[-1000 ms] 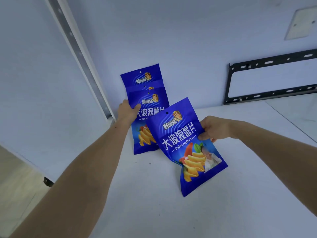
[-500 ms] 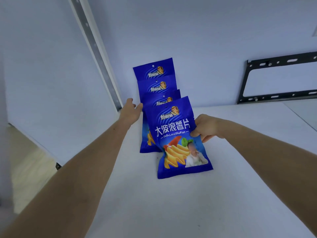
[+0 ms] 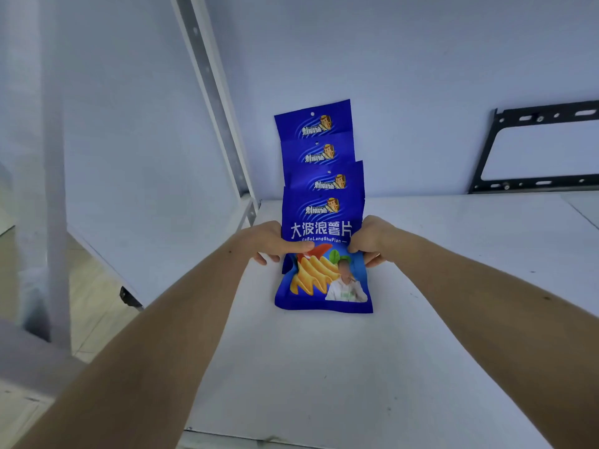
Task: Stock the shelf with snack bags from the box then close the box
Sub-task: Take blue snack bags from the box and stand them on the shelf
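Observation:
Several blue snack bags stand in an overlapping row on the white shelf [image 3: 453, 286], leaning back toward the wall. The front snack bag [image 3: 324, 280] shows white lettering and yellow crisps. My left hand [image 3: 270, 241] grips its left edge, thumb across the face. My right hand [image 3: 371, 239] pinches its right edge. Behind it the tops of three more bags [image 3: 316, 150] rise in steps. The box is out of view.
A white perforated upright post [image 3: 210, 79] slants up at the shelf's left back corner. A black metal bracket [image 3: 534, 150] is fixed to the wall at the right. Floor shows below the shelf's left edge [image 3: 97, 303].
The front bag has been set upright and squared against the row. My left hand moved from the rear bags onto the front bag's left edge. The view has come closer.

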